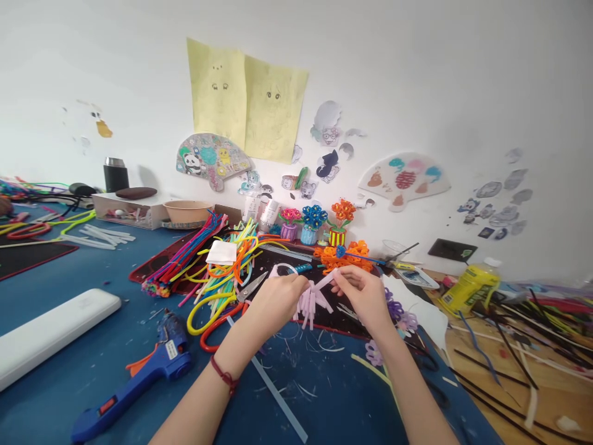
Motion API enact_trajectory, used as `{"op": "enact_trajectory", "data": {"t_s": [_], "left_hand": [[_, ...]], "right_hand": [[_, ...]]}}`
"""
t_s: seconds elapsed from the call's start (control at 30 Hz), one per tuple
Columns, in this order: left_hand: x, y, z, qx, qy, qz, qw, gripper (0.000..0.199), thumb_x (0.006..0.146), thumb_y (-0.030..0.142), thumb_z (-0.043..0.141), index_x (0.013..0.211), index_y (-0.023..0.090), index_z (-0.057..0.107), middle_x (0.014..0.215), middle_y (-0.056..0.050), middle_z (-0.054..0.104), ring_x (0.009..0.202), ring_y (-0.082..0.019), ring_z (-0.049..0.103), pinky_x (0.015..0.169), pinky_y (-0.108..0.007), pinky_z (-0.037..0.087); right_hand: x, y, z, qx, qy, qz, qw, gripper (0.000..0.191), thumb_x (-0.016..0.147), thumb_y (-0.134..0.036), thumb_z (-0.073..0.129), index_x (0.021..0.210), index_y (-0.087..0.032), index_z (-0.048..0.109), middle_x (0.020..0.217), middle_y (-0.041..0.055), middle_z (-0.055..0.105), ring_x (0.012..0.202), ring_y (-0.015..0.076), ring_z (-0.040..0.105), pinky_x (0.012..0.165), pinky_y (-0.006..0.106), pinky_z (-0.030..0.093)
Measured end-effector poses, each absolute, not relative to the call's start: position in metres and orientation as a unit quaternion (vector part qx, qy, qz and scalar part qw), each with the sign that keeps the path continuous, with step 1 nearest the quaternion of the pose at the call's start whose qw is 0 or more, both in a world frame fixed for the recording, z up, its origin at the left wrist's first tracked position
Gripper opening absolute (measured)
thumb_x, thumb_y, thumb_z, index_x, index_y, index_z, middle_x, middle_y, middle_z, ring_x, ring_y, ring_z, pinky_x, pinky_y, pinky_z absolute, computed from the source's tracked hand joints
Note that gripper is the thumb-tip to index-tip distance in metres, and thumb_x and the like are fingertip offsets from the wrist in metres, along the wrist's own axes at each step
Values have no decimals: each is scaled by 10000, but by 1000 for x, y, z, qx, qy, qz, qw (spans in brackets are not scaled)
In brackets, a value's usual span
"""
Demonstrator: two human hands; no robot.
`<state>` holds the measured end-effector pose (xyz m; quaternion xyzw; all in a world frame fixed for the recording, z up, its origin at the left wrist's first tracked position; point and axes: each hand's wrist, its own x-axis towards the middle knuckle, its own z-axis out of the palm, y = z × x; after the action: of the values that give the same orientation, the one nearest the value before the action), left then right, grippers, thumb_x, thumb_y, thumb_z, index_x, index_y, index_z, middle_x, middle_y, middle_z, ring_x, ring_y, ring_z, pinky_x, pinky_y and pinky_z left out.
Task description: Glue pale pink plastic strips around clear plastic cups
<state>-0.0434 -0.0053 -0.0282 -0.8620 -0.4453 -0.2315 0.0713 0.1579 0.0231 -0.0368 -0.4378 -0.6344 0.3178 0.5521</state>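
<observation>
The person's left hand (280, 301) is closed, its fingertips gripping one side of a bundle of pale pink strips (310, 303). The right hand (365, 293) pinches the end of one strip between thumb and fingers, drawn out toward the upper right. The bundle is between the two hands, over a dark mat (331, 318) on the blue table (352, 402), its loose ends hanging down; whether they touch the mat is hard to tell. A dark red bracelet (225, 376) circles the left wrist.

Just left of the left hand lie scissors (250, 288) with yellow and red-orange handles, blades apart. A blue glue gun (169, 361) rests nearer the person, farther left. Behind the hands is a pile of orange flowers (346, 252), and purple flowers (393, 307) lie just beside the right wrist.
</observation>
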Motion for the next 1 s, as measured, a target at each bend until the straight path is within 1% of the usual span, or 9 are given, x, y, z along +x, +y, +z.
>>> {"op": "enact_trajectory", "data": {"t_s": [0.1, 0.17, 0.27, 0.33, 0.43, 0.57, 0.67, 0.83, 1.0], "left_hand": [[-42, -5, -29, -848, -457, -263, 47, 287, 1008, 251, 401, 968, 131, 658, 862, -83, 725, 734, -218, 677, 602, -280, 414], [-40, -5, -29, -844, -454, -285, 25, 284, 1002, 299, 433, 981, 136, 664, 888, -82, 732, 758, -213, 682, 628, -275, 425], [-39, -4, -30, -839, -443, -317, -13, 273, 994, 256, 445, 934, 139, 684, 850, -71, 731, 740, -187, 666, 647, -258, 424], [-39, -3, -30, -833, -436, -338, -41, 289, 988, 216, 438, 880, 143, 696, 796, -58, 724, 692, -161, 640, 636, -242, 414], [-40, -3, -27, -822, -426, -368, -85, 266, 955, 196, 486, 818, 151, 710, 715, -28, 701, 615, -122, 588, 601, -214, 396], [-40, -6, -21, -807, -409, -396, -160, 241, 914, 227, 552, 754, 151, 714, 608, 7, 663, 526, -92, 535, 518, -178, 383], [-40, -8, -19, -786, -402, -428, -196, 229, 906, 261, 567, 794, 137, 724, 640, -11, 682, 539, -100, 554, 514, -177, 410], [-41, -7, -22, -762, -389, -476, -202, 203, 894, 260, 591, 837, 135, 741, 723, -47, 732, 615, -132, 620, 571, -198, 459], [-41, -7, -23, -770, -362, -499, -165, 156, 879, 198, 615, 824, 152, 753, 772, -56, 753, 663, -146, 647, 635, -227, 465]], "right_hand": [[157, 22, -36, -436, -627, 325, 557, 428, 731, -580, 740, 787, -161, 677, 677, 83, 719, 578, 213, 680, 531, 313, 541], [156, 21, -35, -433, -624, 334, 558, 431, 726, -582, 745, 792, -161, 677, 668, 78, 718, 576, 212, 678, 524, 309, 538], [155, 21, -33, -426, -622, 353, 554, 430, 720, -581, 752, 795, -163, 683, 665, 72, 717, 577, 207, 675, 525, 304, 533], [155, 20, -32, -420, -624, 367, 548, 427, 720, -579, 753, 783, -163, 688, 656, 65, 710, 571, 198, 666, 532, 299, 530], [155, 20, -30, -408, -625, 390, 540, 426, 739, -585, 731, 760, -162, 687, 634, 50, 688, 551, 179, 642, 532, 292, 526], [156, 18, -27, -385, -624, 423, 532, 411, 750, -577, 719, 757, -168, 673, 651, 41, 683, 549, 167, 634, 520, 281, 526], [156, 17, -27, -371, -619, 443, 531, 378, 764, -551, 714, 747, -177, 660, 660, 34, 682, 555, 160, 633, 528, 274, 526], [156, 16, -27, -360, -606, 457, 543, 330, 796, -506, 694, 740, -184, 645, 669, 24, 675, 568, 151, 622, 536, 263, 510], [155, 15, -25, -356, -601, 456, 552, 321, 788, -500, 694, 730, -191, 626, 659, 20, 668, 564, 162, 626, 530, 273, 501]]}}
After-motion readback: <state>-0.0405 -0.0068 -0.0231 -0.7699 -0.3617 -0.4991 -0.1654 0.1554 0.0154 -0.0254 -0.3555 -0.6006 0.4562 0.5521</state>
